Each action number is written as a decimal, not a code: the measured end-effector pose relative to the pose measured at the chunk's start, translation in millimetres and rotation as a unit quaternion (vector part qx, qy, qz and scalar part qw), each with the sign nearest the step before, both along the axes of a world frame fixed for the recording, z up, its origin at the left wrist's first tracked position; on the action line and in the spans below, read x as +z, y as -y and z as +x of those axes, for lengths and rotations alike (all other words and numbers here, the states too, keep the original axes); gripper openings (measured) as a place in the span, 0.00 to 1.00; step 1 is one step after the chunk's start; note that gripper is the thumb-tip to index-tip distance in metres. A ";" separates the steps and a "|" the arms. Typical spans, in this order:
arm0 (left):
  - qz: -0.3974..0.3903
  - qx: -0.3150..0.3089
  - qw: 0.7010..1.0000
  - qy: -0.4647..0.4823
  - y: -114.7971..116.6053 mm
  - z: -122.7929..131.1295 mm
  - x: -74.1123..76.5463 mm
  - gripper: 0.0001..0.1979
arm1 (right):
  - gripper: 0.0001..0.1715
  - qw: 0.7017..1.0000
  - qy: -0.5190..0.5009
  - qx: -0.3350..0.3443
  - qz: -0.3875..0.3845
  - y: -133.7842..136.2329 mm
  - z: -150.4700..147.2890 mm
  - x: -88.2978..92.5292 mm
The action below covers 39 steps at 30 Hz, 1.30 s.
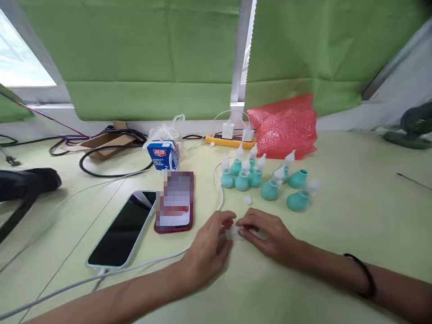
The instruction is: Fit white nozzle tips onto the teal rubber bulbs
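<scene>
My left hand [211, 247] is closed around one end of a small translucent plastic piece [233, 233] just above the table. On its other side, my right hand [266, 234] pinches at the piece with thumb and fingers. The piece is small and partly covered by fingers, so its exact kind is unclear. Beyond my hands stand several teal squeeze bulbs [242, 181] with clear pointed tips. One teal bulb [298, 179] has an open neck with no tip, and another bulb [297, 201] lies on its side. A small white round piece [248, 200] rests near my fingers.
Left of my hands lie a phone with a red case [191, 216] and a black-screened phone [126, 229] on a white cable [151, 262]. Behind are a blue milk carton [164, 155], a yellow power strip [216, 140] and red bubble wrap [285, 128]. A fan [413, 123] stands far right.
</scene>
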State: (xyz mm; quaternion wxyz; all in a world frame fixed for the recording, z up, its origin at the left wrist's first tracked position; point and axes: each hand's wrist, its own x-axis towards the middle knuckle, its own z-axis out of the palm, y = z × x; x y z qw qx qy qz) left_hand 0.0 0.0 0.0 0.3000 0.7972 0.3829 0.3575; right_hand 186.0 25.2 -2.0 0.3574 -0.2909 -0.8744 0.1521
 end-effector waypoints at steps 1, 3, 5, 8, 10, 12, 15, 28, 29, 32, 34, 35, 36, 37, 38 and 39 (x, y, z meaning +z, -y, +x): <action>0.003 -0.006 1.000 0.001 0.0 0.6 1.8 0.20 | 0.04 1.000 0.000 0.005 -0.007 -0.3 -0.6 -0.2; 0.010 -0.016 1.000 0.002 -0.2 1.6 4.9 0.19 | 0.04 1.000 0.000 0.012 -0.018 -0.4 -1.6 -0.4; 0.016 -0.024 1.000 0.003 -0.4 1.8 6.7 0.19 | 0.04 1.000 -0.004 0.013 -0.025 0.4 -2.6 -0.6; 0.029 -0.035 0.999 -0.004 -0.3 1.3 7.6 0.18 | 0.04 0.999 -0.004 0.015 -0.032 2.9 -3.6 0.0; 0.041 -0.035 0.998 -0.018 0.2 0.9 7.9 0.17 | 0.04 0.999 0.001 0.021 -0.040 4.6 -3.9 0.9; 0.062 -0.018 0.997 -0.038 1.1 0.9 8.5 0.15 | 0.04 0.998 0.003 0.029 -0.046 5.9 -3.8 1.9; 0.110 0.007 0.991 -0.079 2.8 1.0 10.7 0.11 | 0.04 0.999 0.001 0.032 -0.043 7.1 -3.2 3.0; 0.079 0.005 0.994 -0.077 1.9 -0.3 9.9 0.10 | 0.06 0.999 0.011 0.022 -0.022 10.3 -2.3 7.2; 0.065 0.008 0.995 -0.075 1.5 -0.3 10.1 0.10 | 0.07 1.000 0.011 0.021 -0.015 10.3 -2.2 7.0; 0.034 0.011 0.997 -0.066 0.3 -0.6 10.5 0.12 | 0.09 0.999 0.012 0.024 0.017 9.6 -1.9 6.2; 0.025 0.009 0.998 -0.062 -0.1 -0.7 10.4 0.12 | 0.09 0.998 0.014 0.029 0.045 8.8 -1.9 5.8; 0.024 0.008 0.998 -0.061 -0.1 -0.7 10.3 0.12 | 0.10 0.998 0.014 0.029 0.057 8.4 -2.1 5.6; 0.023 0.008 0.998 -0.059 -0.1 -0.7 10.2 0.12 | 0.10 0.997 0.013 0.029 0.067 8.0 -2.2 5.5; 0.023 0.008 0.998 -0.058 0.0 -0.7 10.1 0.12 | 0.10 0.997 0.009 0.029 0.076 7.7 -2.3 5.5; 0.022 0.010 0.998 -0.058 0.2 -0.7 10.0 0.11 | 0.12 0.996 0.002 0.029 0.085 7.5 -2.3 5.5; 0.021 0.011 0.998 -0.058 0.4 -0.7 10.1 0.11 | 0.13 0.995 -0.007 0.031 0.094 7.3 -2.3 5.4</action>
